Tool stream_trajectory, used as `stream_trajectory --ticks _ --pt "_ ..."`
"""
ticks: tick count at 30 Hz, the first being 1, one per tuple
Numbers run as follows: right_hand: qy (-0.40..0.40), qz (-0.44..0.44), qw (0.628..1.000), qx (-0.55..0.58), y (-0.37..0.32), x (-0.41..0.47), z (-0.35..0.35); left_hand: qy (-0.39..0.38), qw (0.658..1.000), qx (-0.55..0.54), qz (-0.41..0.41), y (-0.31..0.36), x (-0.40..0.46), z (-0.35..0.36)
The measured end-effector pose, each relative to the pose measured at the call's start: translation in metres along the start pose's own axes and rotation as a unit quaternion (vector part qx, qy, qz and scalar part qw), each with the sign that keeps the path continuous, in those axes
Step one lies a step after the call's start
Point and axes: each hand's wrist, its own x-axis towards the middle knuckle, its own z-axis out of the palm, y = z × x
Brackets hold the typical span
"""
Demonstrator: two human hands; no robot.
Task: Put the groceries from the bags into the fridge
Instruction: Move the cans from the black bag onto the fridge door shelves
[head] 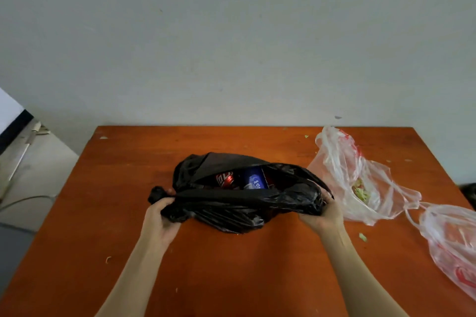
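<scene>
A plain domestic room, probably a home dining or kitchen corner. A reddish-brown wooden table point(231, 265) stands with its far edge against a bare, pale grey painted wall point(231, 33). Thin plastic shopping bags, one black point(231, 203) and two clear with red print point(360, 183) point(453, 244), lie on the tabletop among green vegetable scraps point(362, 237). A grey concrete floor point(33, 162) shows beyond the table's left edge.

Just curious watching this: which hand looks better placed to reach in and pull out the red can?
Probably the left hand. The red can lies in the left half of the black bag, nearer that hand. The right hand could keep its grip on the bag's rim to hold it open.
</scene>
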Motion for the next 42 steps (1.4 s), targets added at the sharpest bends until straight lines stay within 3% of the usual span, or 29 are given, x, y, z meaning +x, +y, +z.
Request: stream_trajectory --ticks 4,6,8,9,10,12,13,14,15,17,19,20,21,22,24,25,26,27,29,30,34,35,36,39,40,42 --pt "0.004 -0.023 0.995 0.101 0.006 0.011 -0.013 0.029 0.998 0.05 -0.023 -0.003 0.002 -0.014" --pt "-0.012 -0.044 0.992 0.116 0.006 0.012 -0.016 0.031 0.988 0.146 -0.029 0.0 0.008 -0.017" --pt "-0.04 -0.057 0.994 0.079 0.002 0.012 -0.015 0.027 0.949 0.313 -0.013 0.001 0.018 -0.02" --pt "-0.034 -0.06 0.997 0.023 0.001 0.009 -0.013 0.016 0.904 0.428 0.013 0.0 0.022 -0.022" --pt "-0.025 -0.057 0.997 -0.05 0.001 0.009 -0.013 -0.005 0.832 0.553 0.053 0.0 0.025 -0.022" --pt "0.013 -0.063 0.975 -0.214 0.005 0.005 -0.011 -0.023 0.645 0.751 0.141 -0.006 0.03 -0.023" --pt "0.042 -0.088 0.954 -0.284 0.006 0.007 -0.014 -0.017 0.576 0.799 0.172 -0.01 0.031 -0.022" --pt "0.097 -0.116 0.923 -0.354 0.008 0.009 -0.019 -0.002 0.532 0.821 0.209 -0.013 0.028 -0.017" --pt "0.168 -0.151 0.879 -0.419 0.009 0.011 -0.023 0.013 0.514 0.824 0.239 -0.016 0.028 -0.016" --pt "0.232 -0.226 0.791 -0.519 0.012 0.005 -0.018 0.019 0.514 0.811 0.278 -0.018 0.028 -0.011" --pt "0.219 -0.308 0.726 -0.575 0.019 -0.003 -0.006 -0.005 0.536 0.792 0.292 -0.016 0.032 -0.006" --pt "0.213 -0.361 0.676 -0.607 0.021 -0.006 -0.003 -0.015 0.56 0.777 0.288 -0.014 0.031 -0.001" --pt "0.206 -0.415 0.612 -0.641 0.025 -0.011 0.002 -0.018 0.598 0.755 0.268 -0.01 0.031 0.004" --pt "0.19 -0.462 0.544 -0.674 0.028 -0.012 0.006 -0.018 0.657 0.719 0.226 -0.005 0.03 0.009" --pt "0.143 -0.482 0.428 -0.751 0.035 -0.007 0.015 -0.005 0.81 0.579 0.095 0.007 0.028 0.023" --pt "0.123 -0.457 0.398 -0.786 0.039 0.0 0.017 0.001 0.871 0.49 0.028 0.012 0.026 0.03" --pt "0.107 -0.422 0.395 -0.809 0.041 0.007 0.019 0.003 0.91 0.415 -0.028 0.018 0.025 0.035" --pt "0.092 -0.383 0.424 -0.816 0.043 0.016 0.019 -0.001 0.932 0.356 -0.061 0.024 0.026 0.038" --pt "0.056 -0.316 0.538 -0.779 0.042 0.036 0.019 -0.01 0.949 0.303 -0.081 0.034 0.032 0.04" --pt "0.047 -0.301 0.577 -0.758 0.042 0.044 0.018 -0.013 0.951 0.297 -0.087 0.038 0.035 0.041" --pt "0.059 -0.335 0.581 -0.739 0.033 0.055 0.023 -0.027 0.962 0.261 -0.08 0.045 0.051 0.04" --pt "0.062 -0.321 0.602 -0.728 0.029 0.059 0.026 -0.033 0.966 0.244 -0.073 0.044 0.058 0.04" --pt "0.066 -0.295 0.645 -0.702 0.023 0.065 0.03 -0.045 0.971 0.227 -0.068 0.044 0.063 0.042" --pt "0.102 -0.151 0.822 -0.54 0.005 0.079 0.049 -0.076 0.979 0.174 -0.073 0.038 0.077 0.047" --pt "0.119 -0.104 0.856 -0.492 0.001 0.083 0.052 -0.08 0.979 0.169 -0.081 0.036 0.082 0.048" --pt "0.165 -0.044 0.884 -0.435 -0.006 0.095 0.054 -0.08 0.971 0.199 -0.107 0.035 0.088 0.051"
